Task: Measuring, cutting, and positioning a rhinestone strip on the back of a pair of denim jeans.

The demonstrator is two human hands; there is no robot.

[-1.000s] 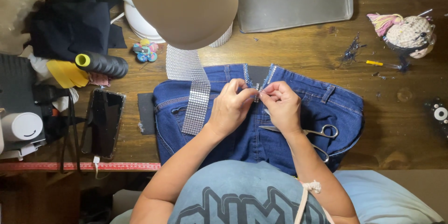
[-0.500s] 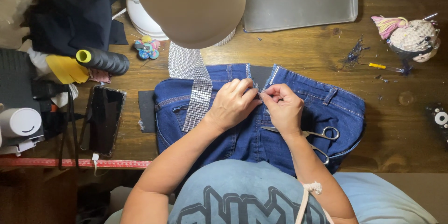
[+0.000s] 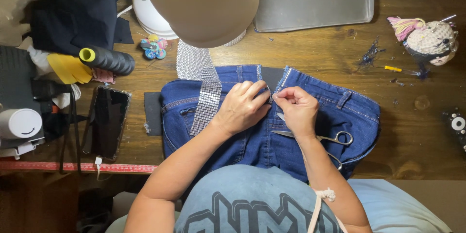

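Bending over a pair of blue denim jeans [image 3: 340, 111] spread flat on the brown wooden table [image 3: 310, 48], waistband turned away from the body. Pressing down with the left hand [image 3: 242, 107], fingers curled and closing on the denim right at the waistband opening. Pinching with the right hand [image 3: 296, 109] just beside it, thumb and fingertips shut tight on the fabric edge; impossible to tell whether something small, such as a needle, is also sitting between them.

Judging from how things are lying: a thin glittering edging seeming to be already running along both sides of the opening, with a dark panel between them. Lying loose and uncut, by contrast, a wide silver rhinestone mesh strip [image 3: 206, 92], trailing from under the beige lamp shade [image 3: 204, 5] down across the jeans to the left wrist, not yet fixed anywhere as far as can be seen.

Resting unused on the denim, just below the right hand, a pair of steel scissors [image 3: 335, 139]. Lying well apart on the left, a black smartphone [image 3: 107, 121] and a black thread spool with a yellow core [image 3: 109, 59].
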